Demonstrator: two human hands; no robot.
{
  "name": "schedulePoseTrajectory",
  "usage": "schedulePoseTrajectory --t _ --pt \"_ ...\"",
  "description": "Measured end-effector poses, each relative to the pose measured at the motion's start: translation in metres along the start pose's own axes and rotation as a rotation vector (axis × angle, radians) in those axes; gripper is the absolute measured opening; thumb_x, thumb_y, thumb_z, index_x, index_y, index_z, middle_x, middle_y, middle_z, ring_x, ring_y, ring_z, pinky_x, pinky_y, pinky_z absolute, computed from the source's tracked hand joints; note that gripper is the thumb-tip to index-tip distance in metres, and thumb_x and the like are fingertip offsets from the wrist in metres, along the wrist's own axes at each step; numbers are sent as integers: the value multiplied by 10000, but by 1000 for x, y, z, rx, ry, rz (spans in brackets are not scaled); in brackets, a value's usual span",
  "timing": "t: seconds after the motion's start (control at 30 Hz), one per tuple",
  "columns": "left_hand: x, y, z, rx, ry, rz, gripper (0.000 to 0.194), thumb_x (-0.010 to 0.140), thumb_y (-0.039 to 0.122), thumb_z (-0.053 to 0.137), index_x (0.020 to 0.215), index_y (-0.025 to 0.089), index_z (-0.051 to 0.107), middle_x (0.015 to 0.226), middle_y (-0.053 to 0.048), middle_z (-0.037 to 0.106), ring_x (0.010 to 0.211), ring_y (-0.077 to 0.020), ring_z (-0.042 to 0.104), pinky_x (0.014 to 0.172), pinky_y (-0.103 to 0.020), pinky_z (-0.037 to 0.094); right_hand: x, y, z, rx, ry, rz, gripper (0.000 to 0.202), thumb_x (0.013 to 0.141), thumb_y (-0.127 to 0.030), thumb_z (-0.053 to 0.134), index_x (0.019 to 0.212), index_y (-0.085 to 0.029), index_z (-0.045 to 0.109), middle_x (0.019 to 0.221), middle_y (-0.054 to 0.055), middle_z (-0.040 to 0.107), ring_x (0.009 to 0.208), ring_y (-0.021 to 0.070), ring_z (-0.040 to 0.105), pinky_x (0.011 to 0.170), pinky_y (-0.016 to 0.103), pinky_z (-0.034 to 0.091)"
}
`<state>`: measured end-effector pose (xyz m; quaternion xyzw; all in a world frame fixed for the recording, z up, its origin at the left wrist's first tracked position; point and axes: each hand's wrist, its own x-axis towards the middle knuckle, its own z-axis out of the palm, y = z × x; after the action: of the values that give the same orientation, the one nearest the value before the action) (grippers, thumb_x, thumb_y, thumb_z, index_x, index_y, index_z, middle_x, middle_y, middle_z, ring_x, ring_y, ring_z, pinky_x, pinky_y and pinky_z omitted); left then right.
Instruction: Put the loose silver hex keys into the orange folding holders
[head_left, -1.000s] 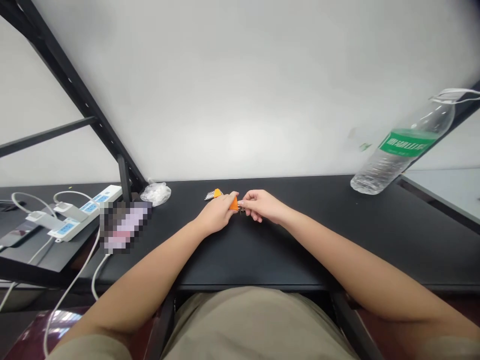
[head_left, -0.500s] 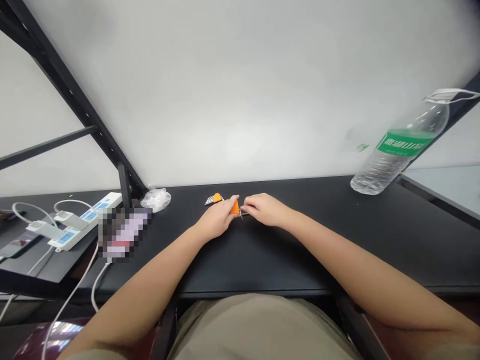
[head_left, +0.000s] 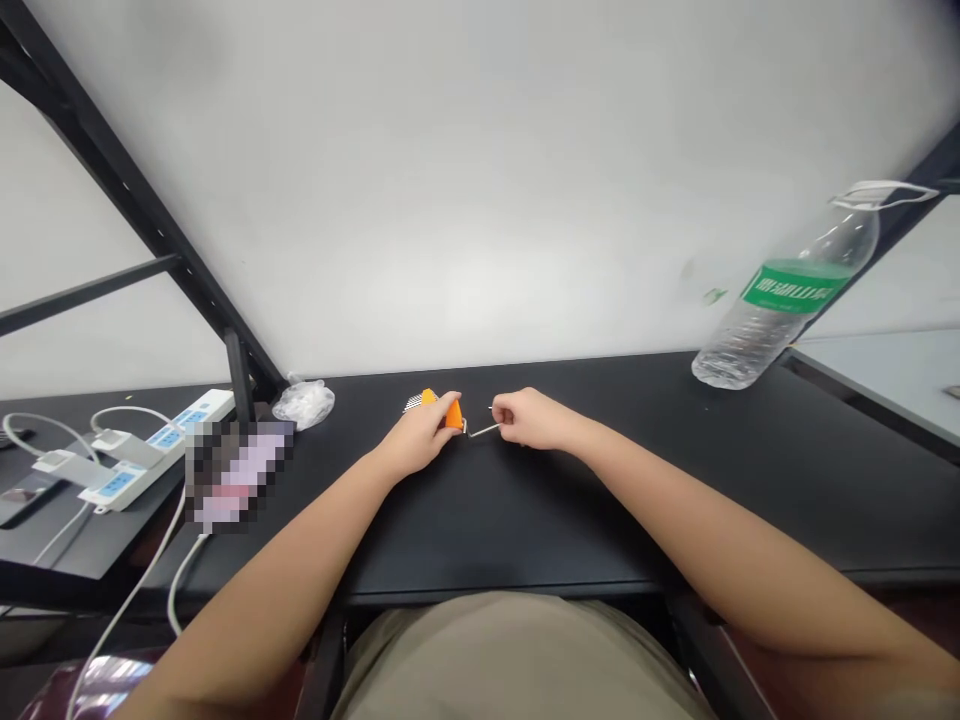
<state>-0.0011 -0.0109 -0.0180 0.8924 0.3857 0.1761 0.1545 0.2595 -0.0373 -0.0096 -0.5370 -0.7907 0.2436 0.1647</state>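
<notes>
My left hand (head_left: 415, 437) is closed around an orange hex key holder (head_left: 454, 414) above the black table. A short bit of metal shows at the holder's right end. My right hand (head_left: 527, 418), a little to the right, pinches a thin bent metal hex key (head_left: 484, 431). The key's far end lies close to the holder; whether they touch, I cannot tell. Just behind my left hand is another orange piece (head_left: 429, 396) with several metal hex keys (head_left: 413, 402) fanned out leftward. My left fingers partly hide it.
A crumpled clear plastic bag (head_left: 304, 404) lies at the back left. Nearby are a blurred-out phone-like object (head_left: 244, 475), a white power strip (head_left: 161, 450) with chargers, and white cables. A large plastic bottle (head_left: 780, 300) leans at the back right by a black frame.
My right hand has drawn away to the right from the holder, and more of the hex key now shows between my hands. The view has shifted slightly.
</notes>
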Motion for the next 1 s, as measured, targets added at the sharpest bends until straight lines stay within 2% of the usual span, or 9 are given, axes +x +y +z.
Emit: schedulePoseTrajectory --t 0.1,0.23,0.43,0.57,0.7,0.9,1.0 --pt "-1 0 -1 -27 13 -10 475 979 362 545 1439 284 458 1040 -42 710 875 -216 660 809 -360 539 4 8 -7 306 26 59 88 824 -166 632 900 -205 611 736 13 712 568 148 669 521 234 489" --pt "-2 3 -1 -50 23 -15 455 972 366 557 1415 293 477 1040 -32 710 865 -206 660 813 -354 539 7 11 -8 491 56 51 67 848 -199 651 900 -194 609 673 24 708 574 174 699 526 251 542" --pt "-2 8 -1 -57 26 -21 464 978 382 556 1424 298 464 1022 -17 717 852 -203 662 813 -354 535 5 4 -6 539 37 52 70 844 -212 683 889 -190 634 669 25 704 566 167 692 521 250 558" --pt "-2 9 -1 -26 20 -23 468 977 393 556 1425 293 466 977 -15 708 812 -206 645 778 -354 528 3 1 -7 491 36 56 69 844 -234 694 884 -191 659 686 25 702 556 159 676 490 242 537" --pt "-3 13 1 23 27 27 460 971 371 567 1412 277 474 1006 -40 706 864 -224 643 802 -366 517 2 -2 -2 440 36 57 84 869 -273 687 878 -190 688 649 21 692 515 143 637 457 231 502" --pt "-2 22 2 65 4 102 293 972 369 570 1241 254 549 989 -53 693 911 -245 646 808 -374 511 7 -14 17 610 30 42 147 891 -330 713 896 -186 680 711 44 732 563 143 670 501 231 539" --pt "-1 17 3 60 24 97 356 978 337 560 1322 258 516 1061 -67 698 961 -249 654 853 -387 516 8 -15 17 667 22 54 195 896 -367 722 910 -179 672 706 52 726 567 154 678 494 236 545"
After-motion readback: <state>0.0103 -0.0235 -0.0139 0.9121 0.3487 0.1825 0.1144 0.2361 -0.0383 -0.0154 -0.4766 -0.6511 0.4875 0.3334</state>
